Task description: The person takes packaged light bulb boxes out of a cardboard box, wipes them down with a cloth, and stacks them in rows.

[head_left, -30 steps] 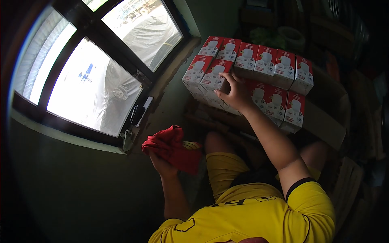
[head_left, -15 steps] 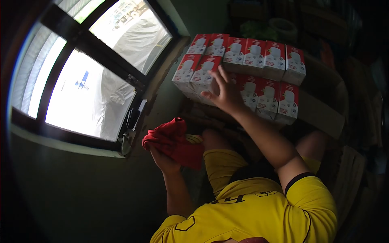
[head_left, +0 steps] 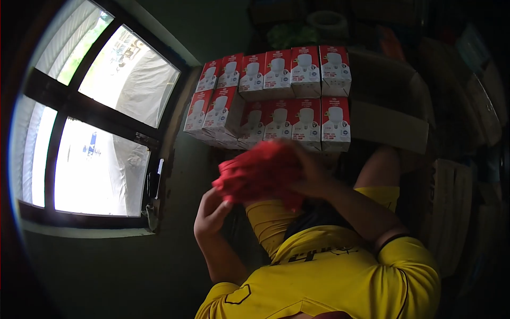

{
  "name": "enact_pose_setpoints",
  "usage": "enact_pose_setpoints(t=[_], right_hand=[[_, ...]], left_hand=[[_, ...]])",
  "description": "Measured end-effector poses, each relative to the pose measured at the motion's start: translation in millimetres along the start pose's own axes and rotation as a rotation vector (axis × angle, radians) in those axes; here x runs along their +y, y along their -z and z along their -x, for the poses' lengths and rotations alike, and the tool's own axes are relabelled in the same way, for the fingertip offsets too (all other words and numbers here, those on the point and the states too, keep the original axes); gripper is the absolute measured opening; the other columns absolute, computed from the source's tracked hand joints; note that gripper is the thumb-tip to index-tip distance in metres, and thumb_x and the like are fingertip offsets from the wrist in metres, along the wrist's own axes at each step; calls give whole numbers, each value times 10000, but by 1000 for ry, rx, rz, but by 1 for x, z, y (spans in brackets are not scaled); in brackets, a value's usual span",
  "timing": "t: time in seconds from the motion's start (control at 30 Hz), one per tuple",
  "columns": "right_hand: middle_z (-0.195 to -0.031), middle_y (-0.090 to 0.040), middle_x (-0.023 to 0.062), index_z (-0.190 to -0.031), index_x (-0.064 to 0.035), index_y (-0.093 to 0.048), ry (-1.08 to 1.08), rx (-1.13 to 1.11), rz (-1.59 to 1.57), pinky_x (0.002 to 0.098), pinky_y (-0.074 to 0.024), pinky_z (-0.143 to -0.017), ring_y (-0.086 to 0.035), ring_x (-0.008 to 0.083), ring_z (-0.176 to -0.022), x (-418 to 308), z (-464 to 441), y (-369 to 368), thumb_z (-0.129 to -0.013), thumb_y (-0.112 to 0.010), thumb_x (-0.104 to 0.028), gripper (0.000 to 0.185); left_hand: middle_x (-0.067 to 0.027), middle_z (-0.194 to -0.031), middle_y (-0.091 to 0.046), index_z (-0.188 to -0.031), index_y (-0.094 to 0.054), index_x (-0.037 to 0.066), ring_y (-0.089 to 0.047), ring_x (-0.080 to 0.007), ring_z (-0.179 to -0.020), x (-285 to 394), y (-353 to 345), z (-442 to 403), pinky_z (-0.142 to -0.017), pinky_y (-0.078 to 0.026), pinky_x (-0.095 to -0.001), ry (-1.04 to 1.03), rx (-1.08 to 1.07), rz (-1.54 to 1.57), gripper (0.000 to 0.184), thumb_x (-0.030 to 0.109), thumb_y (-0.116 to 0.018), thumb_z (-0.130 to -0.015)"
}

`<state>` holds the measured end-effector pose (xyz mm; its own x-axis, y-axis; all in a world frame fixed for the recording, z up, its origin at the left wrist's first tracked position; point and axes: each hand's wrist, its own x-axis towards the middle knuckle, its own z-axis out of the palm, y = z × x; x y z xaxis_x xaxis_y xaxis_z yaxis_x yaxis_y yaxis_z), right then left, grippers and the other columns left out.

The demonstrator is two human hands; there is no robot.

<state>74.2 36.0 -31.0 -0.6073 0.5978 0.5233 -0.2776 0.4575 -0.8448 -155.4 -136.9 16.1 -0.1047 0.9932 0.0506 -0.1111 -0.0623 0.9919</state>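
Note:
A bunched red cloth (head_left: 260,173) is held up in front of my lap. My left hand (head_left: 211,212) grips its lower left edge, thumb on the near side. At the cloth's right side, my right hand (head_left: 312,174) is closed on it; its fingertips are blurred and partly hidden by the fabric. Just beyond the cloth stand red-and-white light bulb boxes (head_left: 305,72), grouped in two rows. A front-row bulb box (head_left: 336,125) at the right end is near my right hand, apart from it.
An open cardboard carton (head_left: 390,125) lies right of the boxes. A dark-framed window (head_left: 101,117) is on the left wall. Behind the boxes are a roll of tape (head_left: 328,20) and a green bundle (head_left: 289,36). More cardboard (head_left: 451,212) stands at the right.
My right hand has come back from over the bulb boxes to the red cloth. My left hand has shifted slightly, and the cloth is now between both hands. The view has turned a little.

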Motion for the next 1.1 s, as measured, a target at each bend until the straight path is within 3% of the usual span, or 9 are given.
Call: enact_pose_setpoints(t=[0.07, 0.3, 0.37, 0.47, 0.6, 0.7, 0.8, 0.9, 1.1], right_hand=[[-1260, -622, 106, -1333, -67, -497, -49, 89, -5, 363, -420, -1052, -573, 240, -1222, -24, -4, 31, -739, -790, -121, 664], [-1117, -650, 96, -1195, -89, -575, -1, -94, -40, 355, -461, -980, -633, 221, -1082, -46, 5, 31, -747, -747, -78, 480], [-1129, -639, 108, -1208, -90, -569, 57, -93, -139, 370, -468, -966, -630, 230, -1081, -43, 5, 26, -749, -769, -101, 500], [-1192, -624, 116, -1257, -78, -560, -9, -289, -113, 385, -471, -979, -608, 240, -1139, -45, -7, 60, -753, -795, -162, 562], [-1212, -608, 123, -1261, -90, -580, -54, -440, 219, 411, -501, -938, -593, 283, -1146, -41, -30, 118, -793, -773, -258, 533], [-1186, -610, 124, -1233, -80, -600, 41, 18, 537, 396, -503, -927, -599, 278, -1126, -15, -40, 156, -820, -753, -227, 464], [-1170, -611, 127, -1217, -82, -611, 23, 327, 695, 372, -488, -936, -601, 274, -1104, 18, -38, 196, -838, -740, -194, 416], [-1179, -622, 138, -1188, -60, -615, -161, 473, 578, 377, -471, -948, -591, 288, -1122, 39, -18, 214, -864, -719, -211, 372], [-1216, -608, 150, -1185, -52, -615, -286, 488, 750, 404, -414, -1038, -548, 313, -1199, 63, 49, 245, -878, -710, -246, 375]], left_hand=[[-128, -1322, -570, -1402, -429, -38, -529, -209, -1245, -1, 14, -5, -1041, -400, -344, 347, -87, -227, 629, 212, -713, -900], [-130, -1446, -425, -1513, -230, 75, -411, -231, -1356, -50, -107, -63, -1126, -329, -402, -351, -39, -229, 1070, 274, -877, -684], [-148, -1363, -541, -1393, -460, 20, -492, -221, -1305, -56, -140, -73, -1088, -400, -393, -344, -24, 201, 817, 256, -861, -721], [-121, -1238, -630, -1298, -540, -6, -609, -197, -1152, -80, -103, -74, -1008, -476, -358, 113, 153, 97, 695, 211, -861, -721], [-96, -1184, -647, -1250, -576, -17, -630, -175, -1081, -48, -85, -75, -956, -498, -347, -105, -100, -366, 604, 134, -809, -713], [-130, -1283, -584, -1298, -535, -6, -573, -211, -1190, -57, -66, -78, -1020, -445, -374, -285, -53, -451, 652, 115, -768, -701], [-146, -1327, -536, -1354, -479, 22, -516, -248, -1261, -43, -95, -91, -1081, -387, -407, -189, 174, 89, 710, 59, -717, -686], [-134, -1254, -572, -1343, -473, 43, -545, -289, -1209, -59, -74, -119, -1075, -410, -443, -243, 184, 604, 585, 135, -623, -785], [-85, -1076, -658, -1167, -587, 76, -648, -261, -976, -74, -45, -196, -880, -539, -424, -135, 257, 775, 325, 272, -539, -912]])
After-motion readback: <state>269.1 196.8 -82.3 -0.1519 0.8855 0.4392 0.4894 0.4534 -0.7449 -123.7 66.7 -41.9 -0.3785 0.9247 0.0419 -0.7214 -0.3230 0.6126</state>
